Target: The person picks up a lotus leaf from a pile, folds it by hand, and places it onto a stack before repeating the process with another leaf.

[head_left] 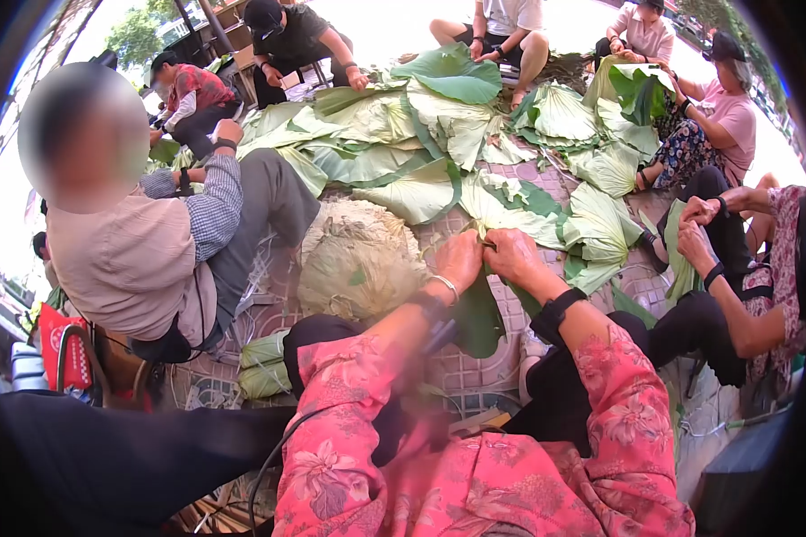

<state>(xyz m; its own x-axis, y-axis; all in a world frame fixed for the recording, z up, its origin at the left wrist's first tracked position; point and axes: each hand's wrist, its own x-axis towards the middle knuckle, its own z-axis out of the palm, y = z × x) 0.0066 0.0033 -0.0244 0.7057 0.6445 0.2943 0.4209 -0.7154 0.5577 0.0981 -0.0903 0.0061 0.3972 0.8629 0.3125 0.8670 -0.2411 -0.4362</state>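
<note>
My left hand [459, 261] and my right hand [516, 259] meet in front of me, fingers pinched close together. Both grip the upper part of a green lotus leaf [480, 320], which hangs down between and below them. The fingertips partly hide where the leaf is held. Beyond my hands, large pale-green lotus leaves [412, 192] lie spread in a broad overlapping heap. To the left of my left hand sits a big round bundle of dried, yellowish leaves [354, 259].
Several people sit around the heap, some handling leaves; one person [134, 259] is close on my left, another [743, 286] on my right. Rolled leaf bundles [264, 367] lie near my left knee. A red bag [64, 345] stands at far left. Brick paving [501, 376] shows underneath.
</note>
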